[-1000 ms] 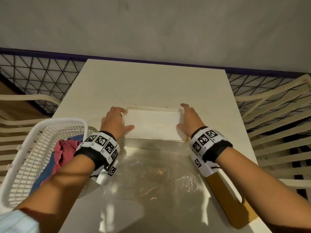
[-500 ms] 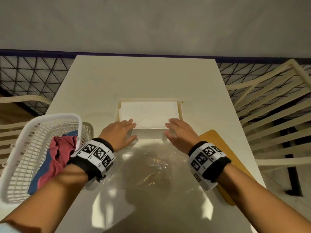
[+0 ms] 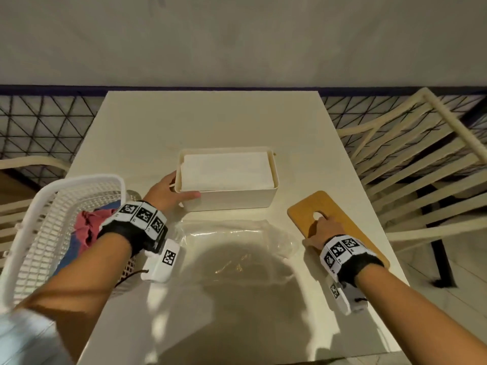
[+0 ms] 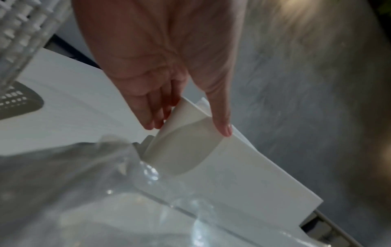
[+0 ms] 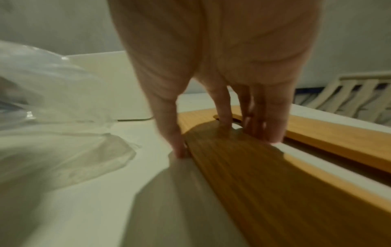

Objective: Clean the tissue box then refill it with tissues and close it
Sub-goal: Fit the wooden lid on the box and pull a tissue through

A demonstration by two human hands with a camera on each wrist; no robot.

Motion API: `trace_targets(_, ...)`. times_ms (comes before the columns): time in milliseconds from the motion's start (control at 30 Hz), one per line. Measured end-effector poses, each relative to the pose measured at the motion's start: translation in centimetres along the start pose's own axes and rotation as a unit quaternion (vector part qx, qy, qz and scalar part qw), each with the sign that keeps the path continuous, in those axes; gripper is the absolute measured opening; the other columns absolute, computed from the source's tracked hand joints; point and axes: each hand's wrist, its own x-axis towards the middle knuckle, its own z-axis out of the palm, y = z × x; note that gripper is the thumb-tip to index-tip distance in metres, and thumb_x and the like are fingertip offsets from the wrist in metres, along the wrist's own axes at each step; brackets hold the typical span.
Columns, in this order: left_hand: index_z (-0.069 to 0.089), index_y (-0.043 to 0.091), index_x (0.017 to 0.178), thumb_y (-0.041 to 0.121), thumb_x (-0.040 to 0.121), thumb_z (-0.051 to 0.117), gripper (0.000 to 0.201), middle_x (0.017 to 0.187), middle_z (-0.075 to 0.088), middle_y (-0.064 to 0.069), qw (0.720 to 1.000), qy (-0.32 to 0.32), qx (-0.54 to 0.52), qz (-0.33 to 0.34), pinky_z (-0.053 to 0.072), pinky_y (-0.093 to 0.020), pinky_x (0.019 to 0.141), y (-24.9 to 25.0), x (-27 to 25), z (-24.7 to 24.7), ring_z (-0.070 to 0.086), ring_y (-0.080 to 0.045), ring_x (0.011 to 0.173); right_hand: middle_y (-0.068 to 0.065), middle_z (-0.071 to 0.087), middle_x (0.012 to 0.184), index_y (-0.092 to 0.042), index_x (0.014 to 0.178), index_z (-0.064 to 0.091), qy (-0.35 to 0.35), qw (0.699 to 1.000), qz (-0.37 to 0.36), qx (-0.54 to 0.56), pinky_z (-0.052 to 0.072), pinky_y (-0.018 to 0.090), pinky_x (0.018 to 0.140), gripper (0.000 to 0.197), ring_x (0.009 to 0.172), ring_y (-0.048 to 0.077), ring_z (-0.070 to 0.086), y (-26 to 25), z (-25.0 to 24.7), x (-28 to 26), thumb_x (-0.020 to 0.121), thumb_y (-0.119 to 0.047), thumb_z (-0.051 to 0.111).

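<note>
The cream tissue box (image 3: 229, 201) stands open mid-table, filled with a flat stack of white tissues (image 3: 226, 169). My left hand (image 3: 181, 189) grips its near-left corner. The thumb lies along the front rim and the fingers lie on the left wall, as the left wrist view shows on the box (image 4: 186, 150) under that hand (image 4: 188, 128). The wooden lid (image 3: 350, 227) lies flat to the box's right. My right hand (image 3: 320, 225) grips it, fingers reaching into its slot and thumb at its left edge. In the right wrist view the lid (image 5: 243, 175) lies under that hand (image 5: 222, 142).
An empty clear plastic wrapper (image 3: 232, 241) lies crumpled in front of the box. A white mesh basket (image 3: 52, 219) holding red and blue cloths (image 3: 87, 227) sits at the table's left edge. A slatted chair (image 3: 421, 167) stands to the right. The far half of the table (image 3: 210, 122) is bare.
My right hand left the box's near edge and moved right onto the wooden lid. My left hand shifted to the box's near-left corner.
</note>
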Motion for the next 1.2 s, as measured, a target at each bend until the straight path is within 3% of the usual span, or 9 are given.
trace_targets(100,0.043,0.018,0.136,0.011,0.077,0.072,0.067,0.110,0.056,0.006,1.000,0.005,-0.003,-0.004,0.043,-0.009,0.071,-0.1,0.1,-0.3,0.052,-0.015,0.107,0.009,0.056,0.103,-0.001,0.125,0.047,0.013,0.997,-0.018,0.072,0.038,0.022,0.051,0.062,0.084,0.023,0.052,-0.1,-1.2,0.3,0.076,-0.029,0.072)
trace_targets(167,0.040,0.017,0.137,0.016,0.074,0.075,0.073,0.110,0.056,0.008,1.000,0.003,0.028,-0.001,0.045,-0.023,0.094,-0.2,0.1,-0.4,0.053,-0.019,0.116,0.013,0.062,0.101,-0.004,0.131,0.043,0.054,0.985,-0.056,0.152,0.043,0.026,0.062,0.066,0.085,0.026,0.055,0.0,-2.4,0.1,0.074,-0.021,0.073)
trace_targets(300,0.033,0.020,0.140,0.018,0.080,0.070,0.071,0.115,0.047,0.015,1.000,0.017,-0.011,-0.010,0.045,-0.005,0.058,0.2,-0.2,-0.4,0.047,-0.012,0.105,0.021,0.056,0.118,-0.007,0.135,0.039,0.129,0.957,-0.154,0.210,0.043,0.031,0.082,0.069,0.106,0.032,0.055,-1.8,-6.0,-1.3,0.076,-0.014,0.073)
trace_targets(467,0.048,0.013,0.129,0.025,0.081,0.068,0.053,0.126,0.048,-0.006,0.995,0.077,0.056,0.015,0.040,-0.024,0.078,0.4,0.8,-1.2,0.049,-0.017,0.098,0.015,0.052,0.124,-0.010,0.134,0.044,0.131,0.951,-0.215,0.181,0.038,0.024,0.081,0.064,0.108,0.027,0.053,-5.1,-8.3,-1.3,0.077,-0.019,0.071)
trace_targets(600,0.056,0.011,0.124,0.025,0.088,0.059,0.039,0.109,0.038,-0.001,0.978,0.080,0.179,0.065,0.034,-0.021,0.089,1.2,1.7,-1.7,0.046,-0.015,0.097,0.019,0.057,0.116,-0.005,0.132,0.044,0.126,0.958,-0.190,0.176,0.044,0.029,0.078,0.062,0.101,0.031,0.057,-5.6,-8.4,0.0,0.078,-0.019,0.070)
trace_targets(733,0.053,0.019,0.127,0.029,0.088,0.059,0.041,0.120,0.040,-0.004,0.950,0.051,0.299,0.067,0.040,-0.031,0.097,2.1,3.4,-2.2,0.047,-0.021,0.109,0.021,0.059,0.113,-0.005,0.128,0.040,0.098,0.974,-0.132,0.156,0.043,0.031,0.070,0.058,0.099,0.033,0.058,-4.3,-7.4,1.5,0.079,-0.020,0.068)
trace_targets(833,0.053,0.018,0.126,0.030,0.084,0.063,0.045,0.122,0.037,-0.004,0.931,0.021,0.360,0.058,0.041,-0.038,0.099,2.7,4.5,-2.4,0.045,-0.024,0.112,0.013,0.060,0.121,-0.006,0.131,0.042,0.051,0.988,-0.099,0.102,0.044,0.029,0.077,0.060,0.104,0.029,0.058,-3.6,-5.9,2.8,0.079,-0.019,0.068)
trace_targets(967,0.057,0.018,0.117,0.033,0.082,0.065,0.039,0.123,0.038,-0.003,0.909,0.009,0.414,0.041,0.040,-0.037,0.095,3.4,5.1,-2.0,0.041,-0.022,0.117,0.008,0.058,0.126,-0.005,0.090,0.065,0.013,0.995,-0.078,0.055,0.041,0.023,0.068,0.028,0.104,0.024,0.058,-3.7,-4.3,4.4,0.073,-0.026,0.074)
trace_targets(1200,0.058,0.016,0.116,0.035,0.086,0.059,0.035,0.125,0.038,-0.004,0.877,0.015,0.475,0.067,0.039,-0.034,0.091,4.0,5.7,-1.9,0.041,-0.022,0.116,0.014,0.048,0.126,-0.004,0.113,0.054,0.012,0.996,-0.065,0.054,0.040,0.027,0.076,0.049,0.110,0.027,0.051,-4.1,-3.0,5.1,0.077,-0.031,0.071)
